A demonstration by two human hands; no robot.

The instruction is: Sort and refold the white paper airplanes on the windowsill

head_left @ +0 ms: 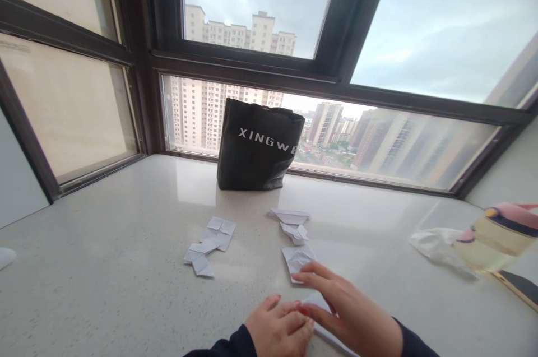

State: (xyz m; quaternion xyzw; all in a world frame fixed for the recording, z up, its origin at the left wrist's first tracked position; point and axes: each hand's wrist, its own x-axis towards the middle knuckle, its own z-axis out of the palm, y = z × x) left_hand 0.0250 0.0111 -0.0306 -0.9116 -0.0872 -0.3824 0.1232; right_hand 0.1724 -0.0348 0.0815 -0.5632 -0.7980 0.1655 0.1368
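A folded piece of white paper (316,300) lies on the counter beneath my hands, mostly covered by them. My left hand (279,328) is closed at its left edge, fingers bent and pressed together against the paper. Over the same paper, my right hand (351,309) is spread, with thumb and forefinger apart. The right thumb meets the left fingertips, and the right forefinger reaches to a square folded paper (293,260). Beyond it sit a small folded paper (295,232) and a flat folded paper strip (290,216). Further left is a cluster of folded papers (210,246).
A black bag (260,149) with white lettering stands by the window at the back. On the right are a crumpled tissue (435,247), a pale yellow bottle with a pink lid (496,239) and a dark flat object (519,287). Something white (5,257) touches the left image edge.
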